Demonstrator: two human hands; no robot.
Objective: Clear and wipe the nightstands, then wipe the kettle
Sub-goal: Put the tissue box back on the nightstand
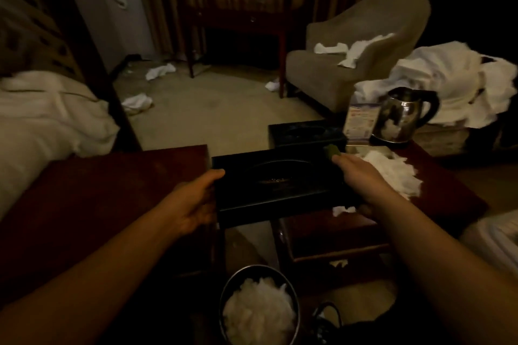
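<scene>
A black tissue box [280,182] hangs in the air over the gap between two dark red nightstands. My left hand [196,202] grips its left end. My right hand [361,173] grips its right end, with a small green cloth [332,151] pinched at the fingertips. The left nightstand [112,190] has a bare top. On the right nightstand [448,193] lie crumpled white tissues [392,173], a second black box [305,134], a printed card [361,120] and a steel kettle [403,117] on its base.
A round bin [258,308] full of white tissues stands on the floor below the box. Beds flank both sides, with white linen [454,84] piled at the right. An armchair [358,56] with towels, a desk [238,25] and scattered tissues [159,71] lie beyond.
</scene>
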